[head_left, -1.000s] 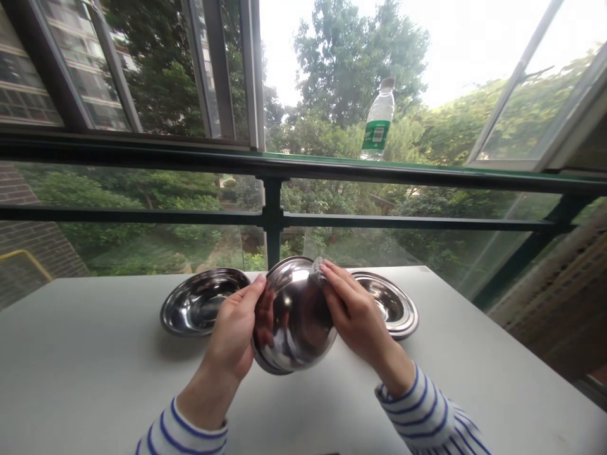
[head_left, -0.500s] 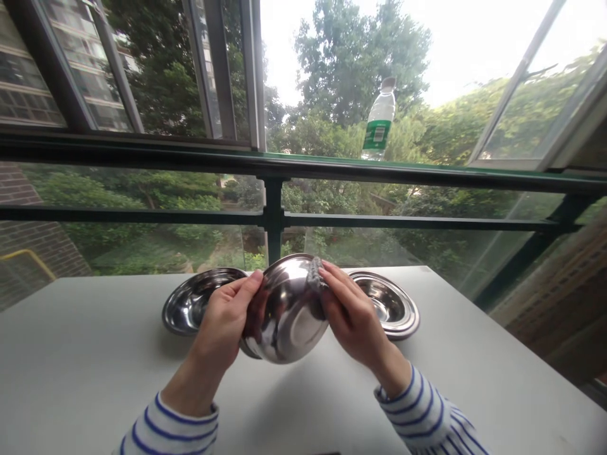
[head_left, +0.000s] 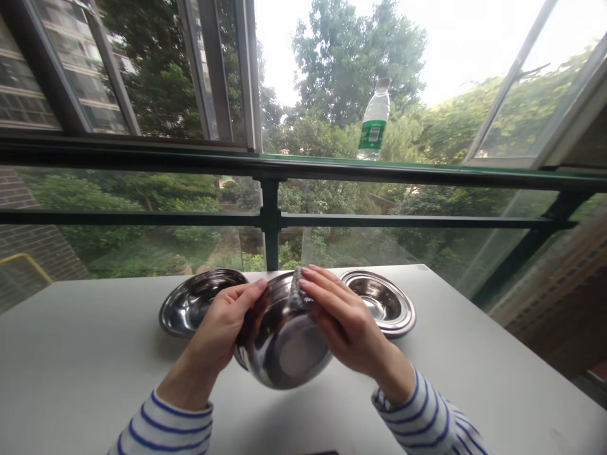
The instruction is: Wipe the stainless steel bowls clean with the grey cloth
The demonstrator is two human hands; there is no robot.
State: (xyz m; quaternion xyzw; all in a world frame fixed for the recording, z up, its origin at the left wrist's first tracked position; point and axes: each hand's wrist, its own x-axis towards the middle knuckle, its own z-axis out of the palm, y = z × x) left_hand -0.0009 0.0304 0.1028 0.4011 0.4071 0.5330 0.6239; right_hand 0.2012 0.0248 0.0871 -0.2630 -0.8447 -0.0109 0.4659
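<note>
A shiny metal bowl [head_left: 279, 354] is held tilted above the table, its rounded outside and flat base facing me. My left hand [head_left: 222, 325] grips its rim at the left, thumb on the outer wall. With my right hand [head_left: 348, 316] I press a grey scouring pad [head_left: 300, 292] against the bowl's upper outside. The fingers lie over the pad and cover part of it. Behind my left hand stands another metal bowl [head_left: 183, 306], partly hidden. Beyond my right hand are nested-looking metal bowls or a wide-rimmed dish [head_left: 405, 316].
The white table [head_left: 95, 354] reaches to a dark green railing [head_left: 190, 163]. A clear plastic bottle with a green label [head_left: 374, 133] stands by the top rail. A dark object's edge [head_left: 322, 452] shows at the bottom. Windows and trees lie beyond.
The scouring pad and my right fingers have slid left across the bowl. The bowl has dropped slightly, with its base turned more towards me. My left hand keeps its grip.
</note>
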